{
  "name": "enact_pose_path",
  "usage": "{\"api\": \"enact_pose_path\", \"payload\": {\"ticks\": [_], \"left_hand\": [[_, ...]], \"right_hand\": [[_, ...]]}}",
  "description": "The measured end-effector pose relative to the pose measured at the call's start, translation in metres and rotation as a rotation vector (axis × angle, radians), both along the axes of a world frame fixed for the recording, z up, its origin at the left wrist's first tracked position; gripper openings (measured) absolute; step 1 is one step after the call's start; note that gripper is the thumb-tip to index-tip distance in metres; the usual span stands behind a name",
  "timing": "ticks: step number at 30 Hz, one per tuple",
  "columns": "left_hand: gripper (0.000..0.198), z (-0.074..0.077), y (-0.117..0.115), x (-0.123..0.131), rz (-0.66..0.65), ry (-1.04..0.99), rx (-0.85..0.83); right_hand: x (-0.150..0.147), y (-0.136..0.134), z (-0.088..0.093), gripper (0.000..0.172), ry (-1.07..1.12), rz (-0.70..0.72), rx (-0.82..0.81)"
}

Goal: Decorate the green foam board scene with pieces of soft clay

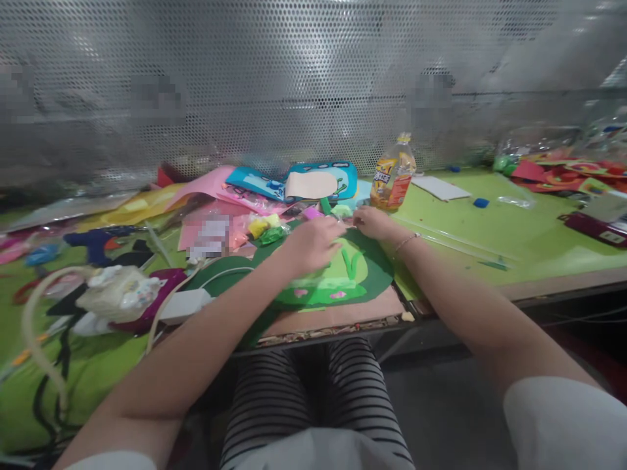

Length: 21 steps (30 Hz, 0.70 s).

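Note:
My left hand (316,243) is over a dark green cut-out sheet (379,267) with its fingers curled in and slightly blurred. On that sheet lies a lighter green shape (360,264) with a V-shaped green strip (350,262) and small pink patches (337,294) near its lower edge. My right hand (375,223) is at the sheet's far right edge, fingers bent together, close to the foot of a labelled plastic bottle (392,173). Whatever either hand pinches is too small or hidden. Just beyond my fingers sit a purple lump (312,213) and bagged yellow and green clay (267,228).
A blue printed case (343,179) with a cream oval lies behind. At left are a dark blue glue gun (93,245), a decorated cream item (120,292) and cables. White card (441,188) and a clear rod (455,245) lie to the right. A perforated metal wall (313,78) stands behind.

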<state>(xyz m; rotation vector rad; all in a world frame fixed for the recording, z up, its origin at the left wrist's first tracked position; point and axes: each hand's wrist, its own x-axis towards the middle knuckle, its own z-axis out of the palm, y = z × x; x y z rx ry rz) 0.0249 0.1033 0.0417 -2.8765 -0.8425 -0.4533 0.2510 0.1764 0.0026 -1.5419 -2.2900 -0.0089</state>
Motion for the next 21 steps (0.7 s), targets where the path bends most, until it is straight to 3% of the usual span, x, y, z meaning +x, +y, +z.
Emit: {"api": "enact_pose_path", "payload": {"ticks": [3,6,9,12,16,18,21], "left_hand": [[0.047,0.002,0.021,-0.015,0.058,0.051,-0.073],[0.064,-0.001,0.023,-0.018,0.069,0.096,-0.118],[0.058,-0.002,-0.005,-0.003,0.035,0.107,-0.107],[0.046,-0.004,-0.058,0.022,-0.093,0.172,-0.018],[0.072,-0.025,-0.119,0.045,-0.051,0.215,0.006],[0.08,-0.037,-0.129,0.049,-0.03,0.265,-0.003],[0.083,-0.047,-0.119,0.048,0.022,0.327,0.03]], "right_hand": [[0.003,-0.001,0.008,0.015,0.159,-0.023,-0.002],[0.004,-0.002,0.013,0.015,0.376,-0.054,-0.019],[0.001,-0.003,0.016,0.014,0.605,-0.056,-0.108],[-0.006,-0.006,0.016,0.013,0.774,-0.009,-0.243],[-0.018,-0.009,0.012,0.01,0.904,0.079,-0.381],[-0.022,-0.01,0.008,0.008,0.95,0.128,-0.434],[-0.025,-0.008,0.003,0.006,1.017,0.187,-0.481]]}}
